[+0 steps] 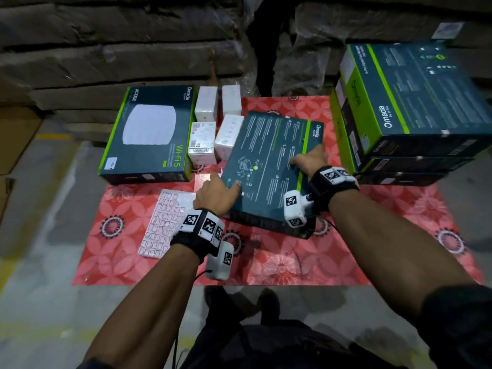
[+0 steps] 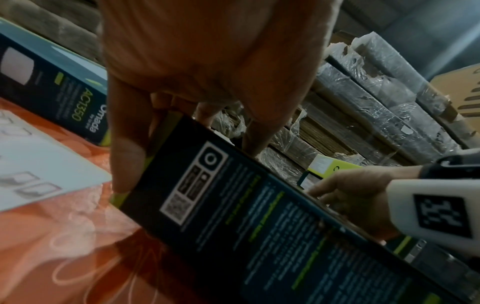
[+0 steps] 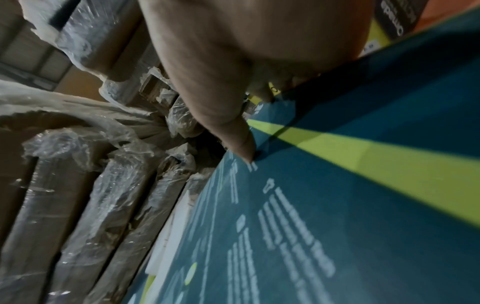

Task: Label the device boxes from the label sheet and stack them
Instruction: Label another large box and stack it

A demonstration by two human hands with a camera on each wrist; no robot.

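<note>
I am gripping the dark device box (image 1: 269, 171) with both hands. My left hand (image 1: 217, 194) is curling round its left edge, thumb on the side wall and fingertips on the printed top face, as the left wrist view shows. My right hand (image 1: 310, 159) is lying on the top face near the green stripe, index finger pressing the print, other fingers bending over the right edge. The box is tilting, its near edge down on the red flowered cloth (image 1: 279, 262) and its far edge lifting toward the small white boxes (image 1: 213, 126).

Just left of my left wrist the label sheet (image 1: 165, 222) is lying flat on the cloth, its near part passing under my wristband. Beyond it, at the far left corner, a Wi-Fi 5 box (image 1: 151, 137) is lying flat with a small white label on its near left corner. The four small white boxes are standing between that box and the one I am holding, close against its far left corner, so that side is crowded.

On my right a stack of device boxes (image 1: 410, 110) is rising just beside my right hand, with a narrow gap between. Open cloth is lying toward me and to the near right. Behind everything, wrapped cartons (image 1: 119, 49) are walling off the far edge.
</note>
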